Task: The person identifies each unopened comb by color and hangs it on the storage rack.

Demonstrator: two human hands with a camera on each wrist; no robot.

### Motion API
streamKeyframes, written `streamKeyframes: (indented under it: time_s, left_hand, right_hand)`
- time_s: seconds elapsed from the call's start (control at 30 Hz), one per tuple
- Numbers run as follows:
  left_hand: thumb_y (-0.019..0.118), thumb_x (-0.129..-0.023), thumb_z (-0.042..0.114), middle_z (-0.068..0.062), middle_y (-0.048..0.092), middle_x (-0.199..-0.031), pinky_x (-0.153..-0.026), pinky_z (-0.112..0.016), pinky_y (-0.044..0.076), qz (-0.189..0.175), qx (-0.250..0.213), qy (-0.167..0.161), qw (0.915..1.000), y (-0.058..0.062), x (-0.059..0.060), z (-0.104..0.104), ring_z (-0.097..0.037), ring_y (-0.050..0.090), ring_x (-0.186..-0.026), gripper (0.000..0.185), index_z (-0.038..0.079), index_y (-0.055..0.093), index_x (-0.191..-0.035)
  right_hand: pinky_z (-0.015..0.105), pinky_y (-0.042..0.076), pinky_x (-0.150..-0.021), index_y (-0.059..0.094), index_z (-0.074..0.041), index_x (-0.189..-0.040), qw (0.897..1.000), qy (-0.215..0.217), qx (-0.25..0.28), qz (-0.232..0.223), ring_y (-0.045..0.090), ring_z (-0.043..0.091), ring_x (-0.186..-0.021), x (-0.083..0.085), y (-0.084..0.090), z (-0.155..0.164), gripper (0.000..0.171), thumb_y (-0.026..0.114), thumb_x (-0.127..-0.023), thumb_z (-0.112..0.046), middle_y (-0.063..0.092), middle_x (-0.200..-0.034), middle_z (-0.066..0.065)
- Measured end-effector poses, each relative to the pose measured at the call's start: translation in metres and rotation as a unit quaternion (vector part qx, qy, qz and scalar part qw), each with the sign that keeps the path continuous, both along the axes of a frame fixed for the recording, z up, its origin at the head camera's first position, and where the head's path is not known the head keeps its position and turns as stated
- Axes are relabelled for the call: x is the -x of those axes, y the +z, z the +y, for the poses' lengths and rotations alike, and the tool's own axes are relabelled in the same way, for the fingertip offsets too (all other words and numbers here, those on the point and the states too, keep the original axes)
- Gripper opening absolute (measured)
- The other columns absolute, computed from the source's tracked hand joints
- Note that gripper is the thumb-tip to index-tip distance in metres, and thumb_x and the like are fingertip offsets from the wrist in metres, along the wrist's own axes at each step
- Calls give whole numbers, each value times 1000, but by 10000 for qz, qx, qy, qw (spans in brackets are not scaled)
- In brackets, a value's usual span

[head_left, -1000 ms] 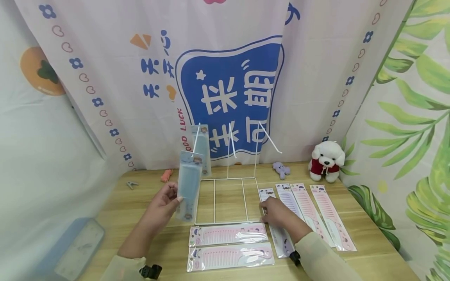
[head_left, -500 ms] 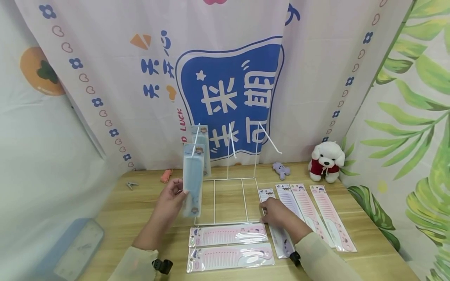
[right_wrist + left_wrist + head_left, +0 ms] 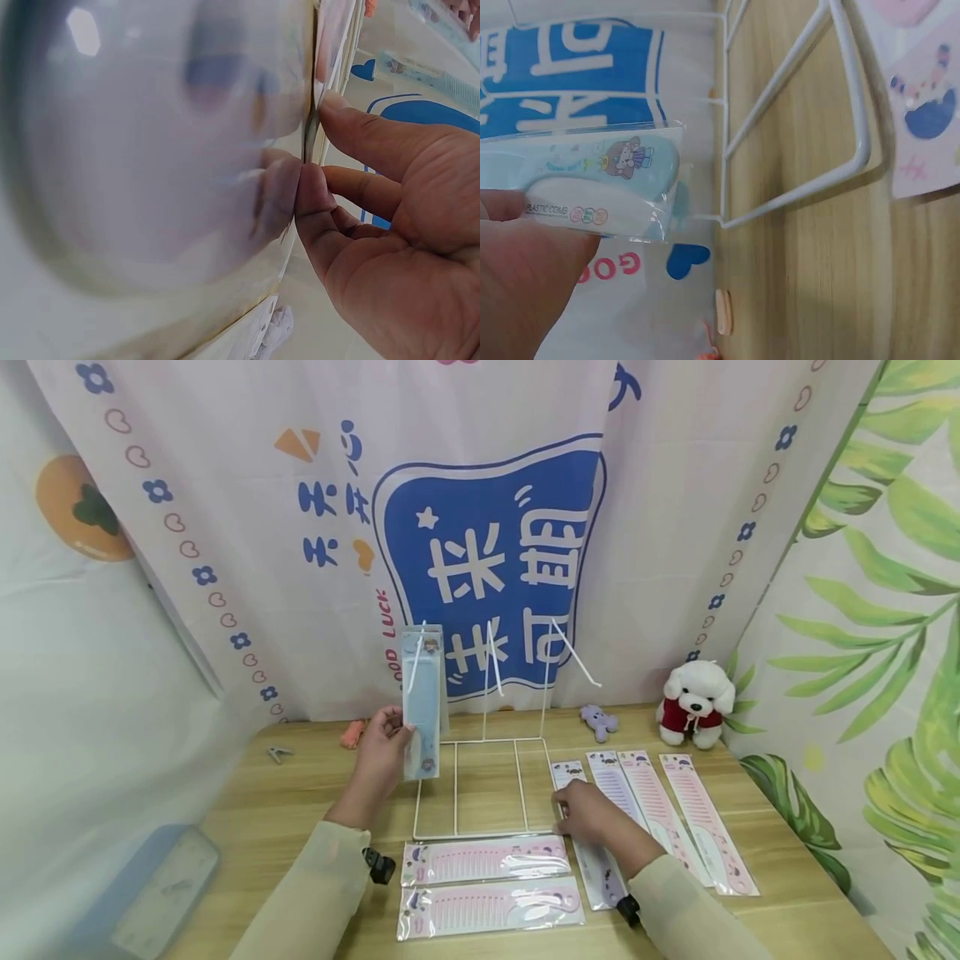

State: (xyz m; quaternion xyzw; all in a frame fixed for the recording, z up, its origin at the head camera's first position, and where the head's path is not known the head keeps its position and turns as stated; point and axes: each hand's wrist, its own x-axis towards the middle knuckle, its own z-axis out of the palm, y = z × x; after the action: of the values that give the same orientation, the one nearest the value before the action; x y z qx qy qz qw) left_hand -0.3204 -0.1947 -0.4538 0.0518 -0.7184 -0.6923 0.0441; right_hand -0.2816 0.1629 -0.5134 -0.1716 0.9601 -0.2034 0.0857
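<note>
A: Left hand point(image 3: 386, 745) moved the blue comb pack point(image 3: 422, 710) up and back to the wire rack point(image 3: 483, 752); fingers pinch it at the rack's left hook

B: right hand point(image 3: 588, 812)?

A: unchanged, right of the rack base, fingertips pressing the lavender comb pack point(image 3: 596, 839) on the table point(image 3: 300, 802)

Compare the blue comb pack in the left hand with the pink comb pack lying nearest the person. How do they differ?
The blue comb pack is held upright by the left hand at the white wire rack; the nearest pink comb pack lies flat on the table, untouched. The blue one is at a hook; the pink one lies crosswise in front of the rack. Both are combs in clear plastic sleeves.
</note>
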Motion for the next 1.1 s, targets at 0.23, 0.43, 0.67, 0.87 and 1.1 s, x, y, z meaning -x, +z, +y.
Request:
streamKeyframes:
  time_s: [0.23, 0.43, 0.67, 0.87, 1.1]
  left_hand:
    - [53, -115, 8, -23, 52, -153, -125, -55, 44, 69, -4, -131, 9999, -8, 19, -5, -34, 50, -143, 33, -2, 48, -145]
    - [57, -114, 14, -17, 57, -141, -111, -42, 49, 118, 296, 42, 9995, -14, 32, -6, -24, 54, -128, 33, -1, 54, -143]
    - [61, -113, 16, -17, 60, -139, -113, -42, 53, 47, 340, 79, 9994, -14, 40, -5, -24, 56, -126, 33, -2, 58, -141]
    - [61, -114, 18, -18, 58, -146, -123, -48, 49, -125, 274, 42, 9995, -13, 41, -6, -28, 55, -136, 34, 0, 58, -143]
    - [61, -114, 20, -18, 60, -145, -123, -46, 49, -89, 532, 97, 9985, -14, 44, -6, -28, 55, -136, 35, 0, 59, -142]
  right_hand:
    - [34, 40, -64, 60, -14, -78, 10000, -4, -37, 14, 51, 19, -75, 0, 0, 0, 32, 90, -90, -14, 54, -79, 3]
    - [34, 40, -64, 60, -14, -77, 9999, 9, -58, 88, 51, 19, -75, 1, 1, 0, 32, 90, -89, -14, 54, -78, 2]
    - [34, 41, -65, 62, -14, -79, 10000, -69, -46, 22, 52, 19, -76, 1, 2, -2, 30, 89, -89, -14, 55, -80, 3]
    - [34, 41, -65, 62, -14, -79, 10000, -92, -27, -14, 52, 19, -76, 0, 2, -2, 30, 90, -89, -13, 55, -81, 4]
    - [34, 41, -65, 62, -14, -79, 9999, -136, -50, -84, 52, 19, -76, 1, 2, -2, 29, 90, -90, -14, 55, -81, 3]
